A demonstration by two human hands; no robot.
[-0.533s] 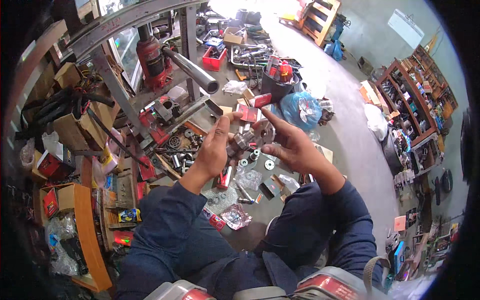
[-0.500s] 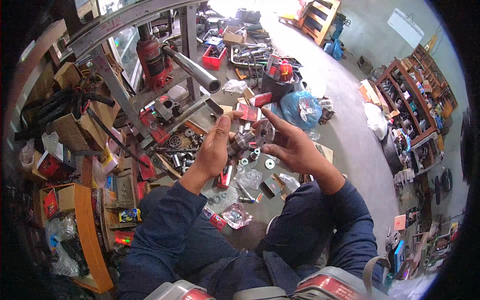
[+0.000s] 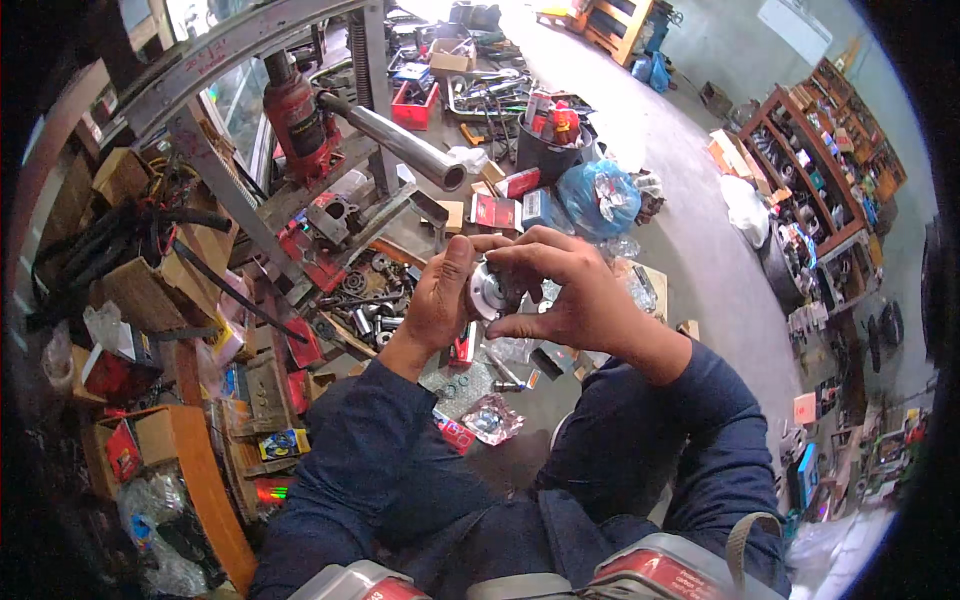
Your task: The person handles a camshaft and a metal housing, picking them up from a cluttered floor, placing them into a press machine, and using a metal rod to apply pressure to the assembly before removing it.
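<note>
My left hand (image 3: 440, 295) is closed round a metal machine part, mostly hidden by the palm and fingers. Against that palm shows a bright round flanged disc (image 3: 487, 292) with small holes in its face. My right hand (image 3: 570, 290) curls over the disc from the right, its fingers above and thumb below, gripping at its edge. Dark metal shows between the right fingers, too covered to make out. Below the hands, small rings (image 3: 455, 388) lie on bubble wrap (image 3: 478, 385), near an opened foil-like plastic bag (image 3: 492, 418).
A steel press frame (image 3: 230, 55) with a red bottle jack (image 3: 300, 125) stands at the left. A blue plastic bag (image 3: 598, 198) and a black bucket (image 3: 545, 155) are ahead. Cardboard boxes, loose metal parts and an orange-edged wooden box (image 3: 205, 490) crowd the left; shelves (image 3: 815, 180) stand right.
My hands have come together; the disc, held apart from the left hand's part before, now sits close against the left hand. The right hand has turned over it. The view has shifted slightly.
</note>
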